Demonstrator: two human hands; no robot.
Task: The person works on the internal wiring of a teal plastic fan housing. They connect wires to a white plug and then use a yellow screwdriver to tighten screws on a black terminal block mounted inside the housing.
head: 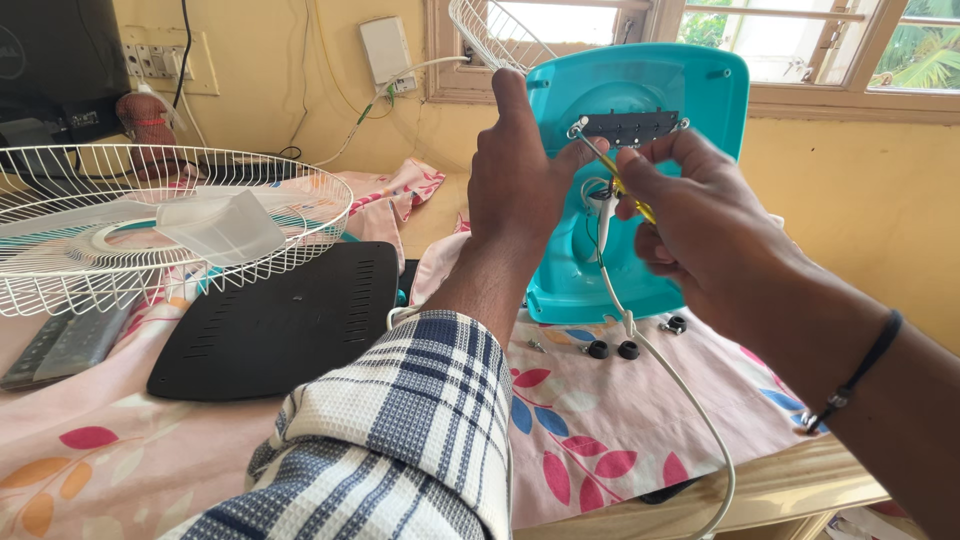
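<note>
My left hand (520, 180) grips the left edge of a turquoise plastic fan base (690, 90), held upright on the table. My right hand (690, 215) holds a yellow-handled screwdriver (622, 185), its tip at the left end of a small black switch panel (632, 127) inside the base. A white power cord (690, 400) comes out of the base and hangs down past the table edge. Small black knobs (612, 349) lie on the cloth below the base.
A white wire fan guard (180, 165) with clear blades sits at the left. A black plastic base plate (280, 320) lies in front of it. A floral cloth (590, 440) covers the table. A second wire guard (490, 35) leans by the window.
</note>
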